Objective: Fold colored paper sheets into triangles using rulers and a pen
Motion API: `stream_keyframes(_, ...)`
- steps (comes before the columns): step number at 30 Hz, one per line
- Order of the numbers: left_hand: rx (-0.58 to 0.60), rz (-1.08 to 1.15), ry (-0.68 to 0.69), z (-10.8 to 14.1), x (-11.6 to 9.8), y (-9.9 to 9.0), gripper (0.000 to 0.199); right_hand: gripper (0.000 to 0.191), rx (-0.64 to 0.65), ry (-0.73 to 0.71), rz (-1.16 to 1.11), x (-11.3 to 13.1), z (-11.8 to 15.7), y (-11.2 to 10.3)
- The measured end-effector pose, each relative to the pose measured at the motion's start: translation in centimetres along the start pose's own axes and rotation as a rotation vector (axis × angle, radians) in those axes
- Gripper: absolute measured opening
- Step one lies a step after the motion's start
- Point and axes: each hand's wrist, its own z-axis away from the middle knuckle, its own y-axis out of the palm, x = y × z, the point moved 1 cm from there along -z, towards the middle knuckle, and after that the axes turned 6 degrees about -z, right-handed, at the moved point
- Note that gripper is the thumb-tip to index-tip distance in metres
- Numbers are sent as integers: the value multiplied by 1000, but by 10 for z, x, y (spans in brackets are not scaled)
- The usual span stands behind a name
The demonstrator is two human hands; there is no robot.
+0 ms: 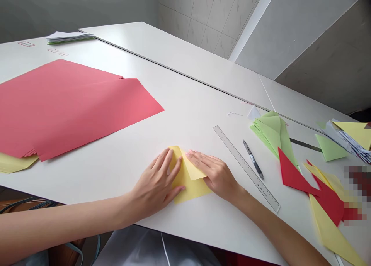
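A small yellow paper (188, 188) lies on the white table in front of me, with a flap of it folded over at the right. My left hand (158, 181) rests flat on its left part, fingers spread, thumb on the lower part. At the right edge my right hand (214, 171) lies over the flap, its fingers pressed together on the paper; the thumb and the fingers' undersides are hidden. A clear ruler (246, 167) and a black pen (253, 159) lie just right of my right hand.
Large red sheets (72, 111) cover the table's left side, over yellow paper (17, 163). Green folded papers (272, 133), red pieces (327, 198) and yellow pieces (336, 239) lie at the right. A paper stack (69, 37) sits at the far left.
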Motion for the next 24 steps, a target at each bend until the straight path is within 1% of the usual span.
stream_keyframes(5,5,1,-3,-4,2,-1,53,52,12,-50,89,12,-1,3)
stream_keyframes(8,6,6,-22,-5,2,-3,50,46,1,-83,174,17,0,6)
stream_keyframes(13,3,32,-26,-2,2,-3,44,43,-30,-130,250,16,1,9)
stream_keyframes(17,-8,52,-24,2,3,-1,46,42,-58,-142,293,17,0,10)
stream_keyframes(24,-15,77,-31,6,4,1,45,44,-33,-153,375,22,3,13)
